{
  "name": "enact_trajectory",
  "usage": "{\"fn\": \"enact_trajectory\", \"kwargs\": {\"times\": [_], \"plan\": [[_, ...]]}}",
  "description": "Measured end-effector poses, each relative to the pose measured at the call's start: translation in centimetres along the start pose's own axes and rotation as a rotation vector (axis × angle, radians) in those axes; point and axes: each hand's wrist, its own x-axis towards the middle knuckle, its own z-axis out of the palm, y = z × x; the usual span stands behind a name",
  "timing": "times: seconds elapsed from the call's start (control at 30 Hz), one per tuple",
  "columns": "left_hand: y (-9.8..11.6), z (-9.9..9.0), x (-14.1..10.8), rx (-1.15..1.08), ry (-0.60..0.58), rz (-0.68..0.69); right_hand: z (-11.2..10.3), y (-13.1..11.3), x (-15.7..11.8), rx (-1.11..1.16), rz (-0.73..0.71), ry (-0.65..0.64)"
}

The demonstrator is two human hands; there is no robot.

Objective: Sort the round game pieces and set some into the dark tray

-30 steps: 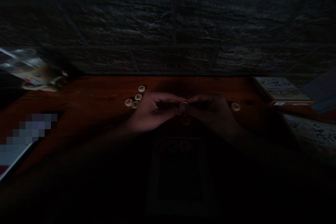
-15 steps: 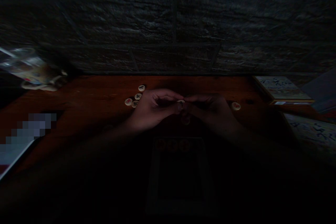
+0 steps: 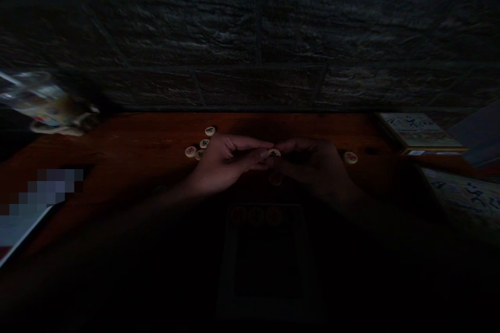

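My left hand (image 3: 226, 164) and my right hand (image 3: 314, 161) meet fingertip to fingertip at mid-view. Between them is a round pale Chinese chess piece (image 3: 274, 153) with a dark character facing up, and the fingers of both hands are closed on it. Just beneath, a dim piece (image 3: 275, 179) lies in shadow. Beside my left hand are several more pieces, among them a red-marked piece (image 3: 190, 152) and a dark-marked piece (image 3: 210, 130). A red-marked piece (image 3: 350, 157) lies to the right of my right hand.
A shallow box or tray (image 3: 226, 265) sits nearest me in deep shadow, with red-marked pieces (image 3: 257, 216) in its top row. Patterned boxes (image 3: 422, 130) are at the right, a drink cup (image 3: 42, 96) at the left. A brick wall (image 3: 250, 36) borders the wooden table (image 3: 156, 125).
The piece between my fingers has shifted slightly right, and more of its face shows. My left thumb has drawn back to its left edge. The surroundings look the same.
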Motion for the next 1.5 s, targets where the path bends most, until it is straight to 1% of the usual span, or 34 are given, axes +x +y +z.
{"fn": "enact_trajectory", "kwargs": {"times": [0.1, 0.27, 0.47, 0.57, 0.7, 0.93, 1.13, 1.23, 1.5], "plan": [[0.0, -0.1, 0.0, 0.034, -0.014, 0.026, 0.1, -0.1, 0.0, 0.026, 0.007, 0.018], [0.0, -0.2, 0.1, 0.105, -0.001, 0.101, -0.2, 0.3, 0.2, 0.086, 0.007, -0.006], [-0.1, 0.0, 0.2, 0.098, 0.022, 0.129, -0.2, -0.1, 0.1, 0.038, -0.011, -0.027], [0.0, 0.1, 0.2, 0.1, 0.032, 0.113, -0.1, -0.4, 0.0, 0.009, -0.021, -0.024], [0.4, 0.2, 0.0, 0.119, 0.047, 0.069, 0.0, -0.1, 0.0, 0.003, -0.042, 0.001], [0.2, 0.1, -0.1, 0.061, 0.018, 0.048, -0.1, 0.3, 0.0, 0.005, -0.05, 0.002], [-0.2, 0.0, 0.1, 0.079, -0.014, 0.122, -0.1, -0.1, 0.0, -0.003, -0.031, 0.0], [-0.6, -0.1, 0.2, 0.087, -0.053, 0.155, 0.0, 0.0, 0.0, -0.003, -0.024, 0.013], [-0.5, -0.1, 0.0, 0.142, -0.134, 0.161, 0.0, 0.2, 0.0, -0.053, -0.014, 0.033]]}}
